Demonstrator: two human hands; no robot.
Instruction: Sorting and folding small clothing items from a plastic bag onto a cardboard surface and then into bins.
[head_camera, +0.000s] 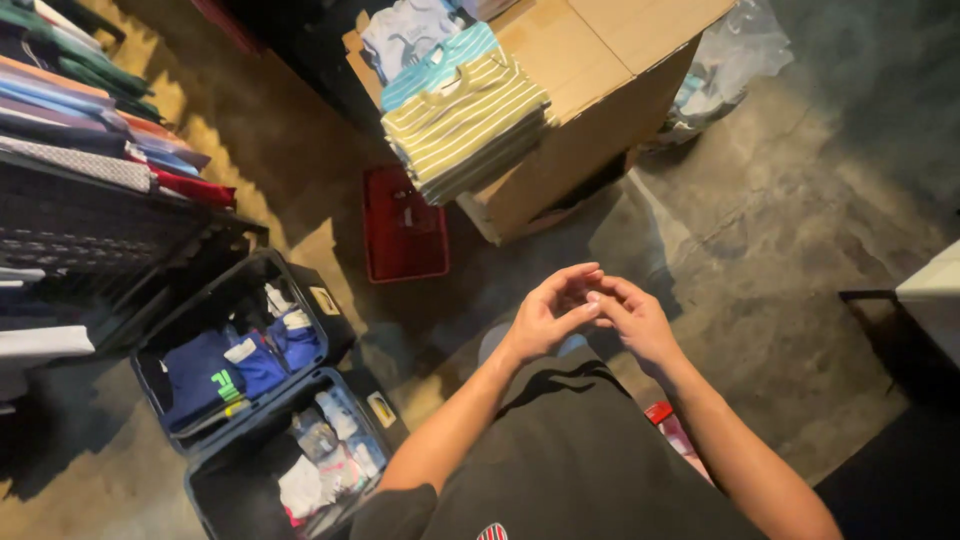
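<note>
Left hand: curled fingers, tips meeting the right's, nothing visibly pinched.
Right hand: likewise curled.
Cardboard box: twelve o'clock, brown.
Striped shirts: stacked on box.
Red crate: ten o'clock.

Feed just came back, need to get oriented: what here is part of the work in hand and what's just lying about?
In hand:
left hand and right hand, fingertips touching, holding nothing visible
stack of striped folded shirts on the cardboard box

Lying about:
red crate
two open bins of packaged clothes
shelf of folded garments
plastic bag
</note>
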